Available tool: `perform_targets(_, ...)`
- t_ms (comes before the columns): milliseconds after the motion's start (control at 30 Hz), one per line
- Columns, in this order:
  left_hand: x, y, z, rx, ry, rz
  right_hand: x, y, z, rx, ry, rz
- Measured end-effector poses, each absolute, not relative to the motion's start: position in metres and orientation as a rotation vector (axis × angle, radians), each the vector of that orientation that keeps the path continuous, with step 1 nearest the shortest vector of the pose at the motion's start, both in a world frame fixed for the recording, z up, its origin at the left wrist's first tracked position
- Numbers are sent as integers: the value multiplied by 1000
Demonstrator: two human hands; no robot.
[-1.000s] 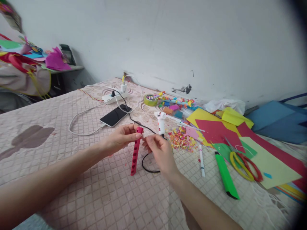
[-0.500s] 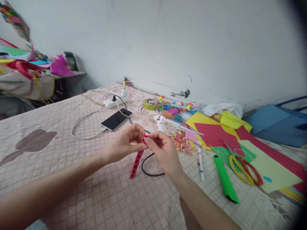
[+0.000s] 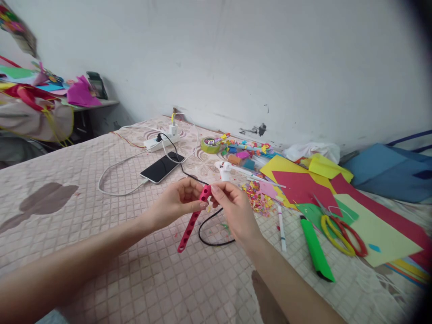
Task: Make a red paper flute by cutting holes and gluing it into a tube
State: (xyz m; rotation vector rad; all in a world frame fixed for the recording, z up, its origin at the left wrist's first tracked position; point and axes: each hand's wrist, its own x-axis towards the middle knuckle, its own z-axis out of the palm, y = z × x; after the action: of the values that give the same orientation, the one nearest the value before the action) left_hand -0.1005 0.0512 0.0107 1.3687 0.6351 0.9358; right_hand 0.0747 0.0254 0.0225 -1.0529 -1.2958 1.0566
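A narrow red strip (image 3: 189, 230) with a row of dark holes hangs at a slant above the table, its lower end toward me. My left hand (image 3: 175, 203) pinches it near the upper part between thumb and fingers. At the strip's top end, my right hand (image 3: 234, 208) closes thumb and fingertips on its edge. Just beyond my hands stands a white glue gun (image 3: 224, 170), partly hidden by my right hand. A black cord (image 3: 216, 245) loops on the tablecloth below my right hand.
A phone (image 3: 162, 167) on a white cable lies by a power strip (image 3: 153, 144). To the right are paper scraps (image 3: 258, 198), a white pen (image 3: 281, 227), a green cutter-like tool (image 3: 316, 249), scissors (image 3: 347, 238) and coloured sheets (image 3: 388, 229). Green tape (image 3: 209, 146) sits near the wall.
The strip's top end, curled between my fingers before, now shows straighter with its holes facing me. Its lower end has swung slightly left. My right hand has shifted slightly toward the strip's tip.
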Motion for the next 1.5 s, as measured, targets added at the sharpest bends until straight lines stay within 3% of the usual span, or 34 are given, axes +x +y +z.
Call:
perform_targets(700, -101, 53, 8, 1229, 671, 812, 81, 29, 13, -1088, -1384, 921)
perform_targets(1067, -102, 56, 2, 1194, 666, 816, 80, 28, 7, -1045, -1323, 1020)
perform_targets(1267, -102, 55, 4, 1159, 672, 784, 80, 25, 10, -1105, -1413, 890)
perform_targets(1500, -103, 57, -3, 1017, 662, 717, 79, 25, 2, -1115, -1335, 998)
